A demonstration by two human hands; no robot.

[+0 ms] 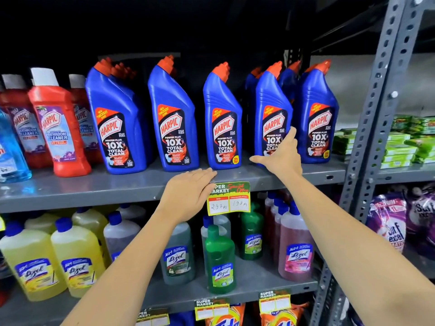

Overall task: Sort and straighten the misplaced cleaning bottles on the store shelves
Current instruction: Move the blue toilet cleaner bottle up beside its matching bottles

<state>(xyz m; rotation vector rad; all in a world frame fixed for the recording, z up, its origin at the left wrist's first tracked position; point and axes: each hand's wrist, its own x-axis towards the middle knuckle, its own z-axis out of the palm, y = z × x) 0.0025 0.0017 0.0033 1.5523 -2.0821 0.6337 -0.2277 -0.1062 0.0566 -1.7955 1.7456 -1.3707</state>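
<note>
Right hand (281, 152) spread, fingers against fourth blue Harpic bottle (273, 118) near right end of upper shelf (94, 187). Left hand (188, 196) flat, empty, at front edge. Best: nudge base square, label forward, steady neighbours.

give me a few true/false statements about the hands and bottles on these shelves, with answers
1. The right hand touches a blue Harpic bottle with an orange cap. True.
2. The left hand grips a yellow bottle. False: it lies flat and empty on the grey metal shelf edge.
3. The red Harpic bathroom cleaner bottle with a white cap stands left of the blue ones. True.
4. The yellow price tag hangs from the lower shelf. False: it hangs from the upper shelf's edge, beside the left hand.
</note>
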